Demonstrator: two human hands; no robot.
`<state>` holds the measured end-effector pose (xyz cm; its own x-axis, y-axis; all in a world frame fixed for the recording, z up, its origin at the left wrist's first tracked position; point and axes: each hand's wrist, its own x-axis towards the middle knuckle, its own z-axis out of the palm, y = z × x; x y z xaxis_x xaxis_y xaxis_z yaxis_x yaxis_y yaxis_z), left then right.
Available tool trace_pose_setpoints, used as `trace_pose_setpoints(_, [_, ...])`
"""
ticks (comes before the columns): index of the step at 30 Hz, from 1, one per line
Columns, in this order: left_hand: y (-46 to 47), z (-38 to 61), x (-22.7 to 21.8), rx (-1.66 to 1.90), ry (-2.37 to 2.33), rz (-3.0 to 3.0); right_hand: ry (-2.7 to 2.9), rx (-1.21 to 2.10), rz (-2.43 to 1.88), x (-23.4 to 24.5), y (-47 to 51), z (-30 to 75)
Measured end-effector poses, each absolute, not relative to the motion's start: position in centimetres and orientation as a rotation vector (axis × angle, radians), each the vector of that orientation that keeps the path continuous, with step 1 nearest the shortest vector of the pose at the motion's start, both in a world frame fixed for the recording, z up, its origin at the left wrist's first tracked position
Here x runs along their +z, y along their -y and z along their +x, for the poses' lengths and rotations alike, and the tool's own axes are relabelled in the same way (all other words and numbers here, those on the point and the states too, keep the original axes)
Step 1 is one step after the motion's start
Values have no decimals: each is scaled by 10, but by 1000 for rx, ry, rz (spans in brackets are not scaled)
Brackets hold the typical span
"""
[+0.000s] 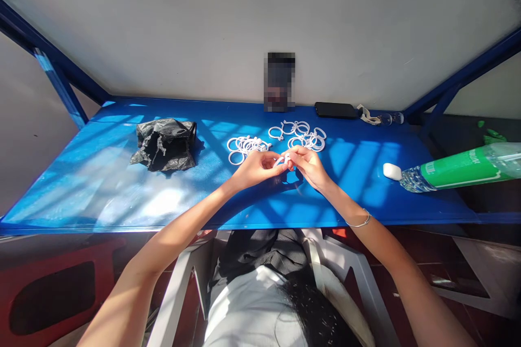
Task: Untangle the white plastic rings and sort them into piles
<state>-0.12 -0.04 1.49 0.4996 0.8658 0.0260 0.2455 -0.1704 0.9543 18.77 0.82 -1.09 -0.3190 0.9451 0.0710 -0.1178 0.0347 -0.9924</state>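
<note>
Head view: left hand and right hand pinch a white ring between them.

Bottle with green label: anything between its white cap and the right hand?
Nothing: in the head view the blue table is bare from the white cap of the bottle to the right hand, which pinches a white ring with the left hand.

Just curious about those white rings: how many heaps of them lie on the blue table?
2. The left heap lies just beyond the left hand, the right heap beyond the right hand. Both hands pinch a loose ring between them; more may be hidden under them.
</note>
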Motion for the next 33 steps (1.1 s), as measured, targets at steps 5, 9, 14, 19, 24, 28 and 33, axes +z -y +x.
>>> trace_pose_setpoints(5, [-1, -2, 12, 680, -974, 1686, 1333, 1493, -900, -8, -6, 187])
trace_pose_setpoints(9, [0, -2, 13, 654, -978, 1706, 1328, 1476, -879, -9, -4, 187])
trace_pose_setpoints(14, [2, -2, 13, 632, -999, 1771, 1370, 1423, -909, -15, -3, 186])
trace_pose_setpoints(19, [-4, -6, 9, 780, -1214, 1973, 1667, 1044, -1015, -20, -11, 187])
trace_pose_setpoints(24, [-19, -24, 6, 833, -1609, 2372, 2078, 261, -1222, -26, -34, 191])
trace_pose_setpoints(28, [-28, -36, 0, 670, -1750, 2508, 2255, 17, -1376, -34, -52, 190])
trace_pose_setpoints(33, [-29, -35, -8, 547, -1742, 2555, 2408, -63, -1427, -42, -60, 186])
